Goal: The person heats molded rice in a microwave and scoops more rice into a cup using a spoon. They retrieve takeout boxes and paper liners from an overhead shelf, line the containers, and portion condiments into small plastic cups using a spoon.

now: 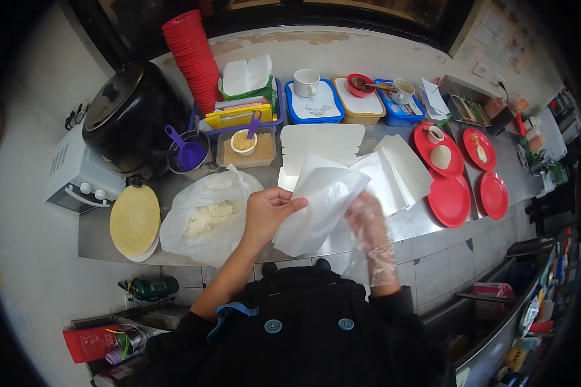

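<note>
My left hand (270, 214) is bare and pinches the left edge of a white paper sheet (323, 206), which looks translucent and is held tilted above the counter. My right hand (369, 226) wears a loose clear plastic glove and grips the sheet's right side, its fingertips partly hidden by the paper. Behind the sheet an open white cardboard box (319, 143) lies on the counter, partly covered from view. More white paper pieces (403, 171) are stacked beside it on the right. Left of my left hand sits a plastic bag (177, 213) holding rice (211, 218).
Red plates (448, 200), some bearing food, are at the right. Along the wall stand lidded tubs (313, 106), a tall stack of red cups or bowls (192, 61) and a large black cooker (119, 116). A purple scoop (191, 155) rests in a pot.
</note>
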The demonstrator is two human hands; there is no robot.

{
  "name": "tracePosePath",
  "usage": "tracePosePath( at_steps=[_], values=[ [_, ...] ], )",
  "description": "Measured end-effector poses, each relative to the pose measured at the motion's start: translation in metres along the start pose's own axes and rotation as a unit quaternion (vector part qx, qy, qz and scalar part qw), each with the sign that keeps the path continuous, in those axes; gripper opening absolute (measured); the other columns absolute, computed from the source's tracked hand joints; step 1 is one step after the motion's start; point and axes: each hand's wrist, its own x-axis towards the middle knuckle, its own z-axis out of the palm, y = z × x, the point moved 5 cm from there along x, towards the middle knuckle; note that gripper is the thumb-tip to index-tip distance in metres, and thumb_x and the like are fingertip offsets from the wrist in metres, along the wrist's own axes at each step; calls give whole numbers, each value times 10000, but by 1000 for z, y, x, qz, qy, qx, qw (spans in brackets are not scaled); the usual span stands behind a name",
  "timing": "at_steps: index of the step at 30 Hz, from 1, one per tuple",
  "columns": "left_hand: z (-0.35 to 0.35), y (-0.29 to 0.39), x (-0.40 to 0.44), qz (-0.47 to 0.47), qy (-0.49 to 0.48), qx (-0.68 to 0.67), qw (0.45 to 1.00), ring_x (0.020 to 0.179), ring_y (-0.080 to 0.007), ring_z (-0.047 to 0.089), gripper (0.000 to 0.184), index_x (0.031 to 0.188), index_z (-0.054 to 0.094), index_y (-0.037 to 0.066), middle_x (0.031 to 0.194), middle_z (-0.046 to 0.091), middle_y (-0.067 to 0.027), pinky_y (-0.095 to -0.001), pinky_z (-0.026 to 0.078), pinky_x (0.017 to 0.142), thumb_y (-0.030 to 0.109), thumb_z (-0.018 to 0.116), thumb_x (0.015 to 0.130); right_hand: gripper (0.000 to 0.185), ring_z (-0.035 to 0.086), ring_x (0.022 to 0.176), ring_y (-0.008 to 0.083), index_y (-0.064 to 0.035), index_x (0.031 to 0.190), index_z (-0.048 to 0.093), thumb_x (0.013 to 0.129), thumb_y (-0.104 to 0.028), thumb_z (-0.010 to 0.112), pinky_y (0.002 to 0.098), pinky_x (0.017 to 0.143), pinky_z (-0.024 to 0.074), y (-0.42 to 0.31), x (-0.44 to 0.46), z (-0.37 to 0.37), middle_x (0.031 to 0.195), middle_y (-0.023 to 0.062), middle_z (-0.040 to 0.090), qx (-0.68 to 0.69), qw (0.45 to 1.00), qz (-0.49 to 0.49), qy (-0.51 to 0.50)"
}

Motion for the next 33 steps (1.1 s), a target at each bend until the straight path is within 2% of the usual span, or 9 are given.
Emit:
tracePosePath(
  at_steps=[5, 8, 12, 15, 19, 27, 30, 32, 33],
  values=[
    [-4, -7, 2, 62, 23, 27, 997, 637, -59, 594, 148, 768, 632, -23, 719, 655, -45, -191, 482, 587, 67, 749, 765, 147, 598, 882, 117, -7, 983, 598, 859, -79, 625, 241, 795, 484, -13, -2, -4, 980, 62, 616, 35, 985, -91, 144],
    [-6, -2, 3, 57, 27, 16, 998, 629, -49, 582, 142, 751, 624, -23, 711, 650, -40, -184, 472, 584, 55, 742, 771, 368, 591, 862, 126, 61, 1151, 524, 849, -102, 654, 247, 789, 481, -22, 2, 2, 956, 75, 625, 100, 985, -93, 109],
    [5, -5, -1, 28, 7, 29, 999, 628, -51, 583, 145, 754, 624, -22, 714, 654, -50, -183, 471, 585, 60, 742, 772, 375, 570, 899, 114, 67, 1168, 509, 873, -133, 626, 255, 821, 458, -13, -6, 20, 981, 67, 617, -140, 988, -24, 62],
    [5, -5, -4, 60, 0, 45, 997, 628, -63, 593, 148, 762, 625, -24, 720, 658, -63, -186, 475, 586, 66, 742, 774, 323, 573, 908, 132, 73, 1157, 530, 902, -120, 578, 264, 822, 461, -28, 9, -12, 1028, 84, 613, 76, 979, -133, 135],
    [4, -4, -3, 25, 11, -9, 1000, 632, -76, 602, 147, 771, 626, -24, 726, 662, -72, -190, 480, 590, 71, 738, 778, 304, 574, 897, 133, 77, 1102, 567, 898, -147, 591, 263, 822, 461, -19, 0, -7, 1033, 92, 615, 84, 988, -99, 79],
    [-1, -3, 3, -60, -106, 51, 991, 813, -134, 632, 307, 923, 651, -29, 871, 675, -102, -267, 504, 743, 154, 792, 720, 220, 534, 630, 68, 8, 851, 701, 857, -208, 659, 227, 604, 436, -44, -16, 3, 692, 6, 639, -314, 942, -76, 91],
    [4, 61, 1, 251, 17, 322, 913, 1015, -241, 590, 501, 1075, 622, -20, 1048, 642, -139, -367, 443, 923, 244, 800, 688, 221, 549, 610, 109, 6, 863, 695, 846, -211, 657, 264, 602, 446, -57, -16, 21, 687, 78, 652, -468, 877, -108, 2],
    [37, 94, -7, 352, -126, 371, 850, 1158, -300, 495, 595, 1167, 586, 30, 1194, 575, -143, -408, 336, 1030, 302, 785, 677, 254, 552, 624, 86, 9, 898, 696, 844, -237, 667, 249, 607, 455, -61, -18, 39, 710, 71, 665, -491, 862, -120, -26],
    [45, 92, -7, 407, -163, 444, 781, 1020, -290, 582, 410, 1081, 637, 51, 1080, 637, -113, -376, 430, 928, 241, 742, 734, 249, 559, 625, 90, 3, 896, 698, 845, -238, 667, 249, 611, 458, -61, -18, 45, 709, 68, 665, -535, 834, -128, -39]
  ],
)
